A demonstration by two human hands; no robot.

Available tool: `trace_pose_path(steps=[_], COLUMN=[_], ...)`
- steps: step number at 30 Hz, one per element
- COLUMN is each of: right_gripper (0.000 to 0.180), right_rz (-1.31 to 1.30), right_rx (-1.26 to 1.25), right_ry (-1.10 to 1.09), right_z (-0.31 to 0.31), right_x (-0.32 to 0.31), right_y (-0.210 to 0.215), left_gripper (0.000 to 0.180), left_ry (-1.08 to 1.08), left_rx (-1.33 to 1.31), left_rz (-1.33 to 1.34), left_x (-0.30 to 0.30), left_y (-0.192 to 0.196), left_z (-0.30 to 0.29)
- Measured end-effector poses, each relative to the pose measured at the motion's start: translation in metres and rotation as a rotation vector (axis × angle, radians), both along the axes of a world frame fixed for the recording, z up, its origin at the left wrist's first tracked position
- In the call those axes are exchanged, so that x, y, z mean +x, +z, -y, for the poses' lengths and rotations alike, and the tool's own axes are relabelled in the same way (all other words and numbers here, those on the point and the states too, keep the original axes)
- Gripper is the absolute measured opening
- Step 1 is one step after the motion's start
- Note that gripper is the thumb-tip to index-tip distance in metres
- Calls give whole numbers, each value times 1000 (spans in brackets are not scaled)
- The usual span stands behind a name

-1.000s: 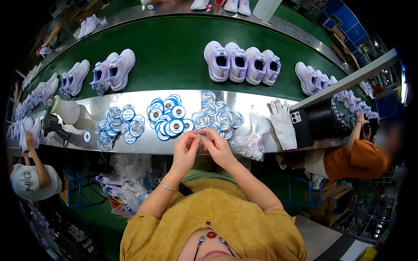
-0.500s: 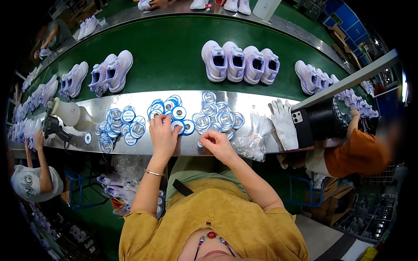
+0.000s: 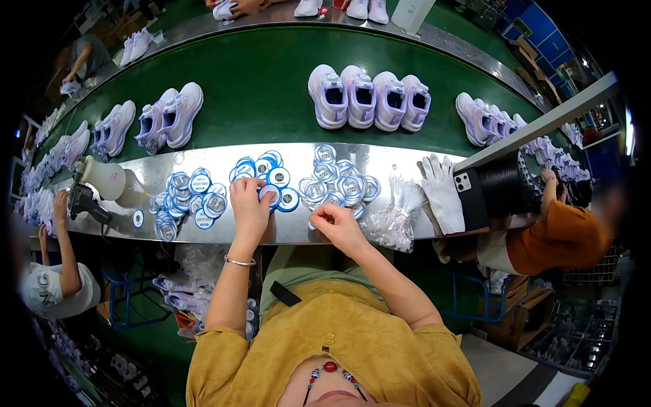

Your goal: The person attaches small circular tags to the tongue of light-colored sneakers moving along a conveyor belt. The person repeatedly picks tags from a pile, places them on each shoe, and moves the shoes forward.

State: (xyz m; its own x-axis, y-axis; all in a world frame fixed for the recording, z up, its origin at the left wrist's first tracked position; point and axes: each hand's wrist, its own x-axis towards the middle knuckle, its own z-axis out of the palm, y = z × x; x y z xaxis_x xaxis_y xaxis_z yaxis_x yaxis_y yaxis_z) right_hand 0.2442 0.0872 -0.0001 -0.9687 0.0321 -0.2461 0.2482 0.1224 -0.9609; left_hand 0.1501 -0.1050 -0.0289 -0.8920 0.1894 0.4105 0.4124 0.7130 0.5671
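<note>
At the far left of the steel shelf [image 3: 380, 159] a co-worker's hand [image 3: 61, 203] reaches toward a dark tool [image 3: 85, 200] beside a pale rounded jug [image 3: 105, 178]. Next comes the left heap of round blue-rimmed tags [image 3: 193, 200], roughly a dozen, overlapping, with one stray disc [image 3: 137, 218] lying apart near the tool. My left hand [image 3: 249, 203] lies on the middle heap of tags [image 3: 268, 173], fingers curled down over its near edge and touching the discs; I count about eight there, and I cannot tell whether any is pinched underneath. My right hand [image 3: 339, 227] sits just beside it at the shelf's front edge, fingers closed narrow into a loose fist, with the right heap of tags [image 3: 339, 183] touching its knuckles on the far side; about ten discs there. Whether something is inside the fist I cannot tell. Further right lie a bundle of clear plastic bags [image 3: 397, 217] and one white glove [image 3: 441, 193], then a black roll [image 3: 502, 186]. On the green belt [image 3: 258, 88] behind stand four pale lilac shoes [image 3: 369, 98] in a row, straight ahead, with two pairs to the left [image 3: 146, 122].
</note>
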Motion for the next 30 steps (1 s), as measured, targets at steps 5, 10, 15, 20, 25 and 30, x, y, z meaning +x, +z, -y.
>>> trace_pose_path(steps=[5, 10, 15, 20, 25, 30], right_gripper=[15, 17, 14, 13, 14, 14], right_rz=[10, -42, -153, -299, -387, -466], right_rx=[1, 20, 153, 330, 436, 493], right_ry=[-9, -31, -58, -73, -79, -78], right_z=[3, 13, 21, 30, 29, 29], right_x=[-3, -11, -24, -38, -41, -42], right_y=[3, 13, 20, 40, 43, 42], left_gripper=[18, 15, 10, 12, 9, 10], left_ry=[19, 5, -67, -144, -137, -105], left_rx=[358, 434, 740, 844, 858, 758], left_rz=[344, 435, 691, 685, 637, 569], left_x=[-2, -7, 3, 15, 20, 22], left_y=[8, 1, 35, 42, 51, 52], left_z=[1, 11, -1, -7, -15, -19])
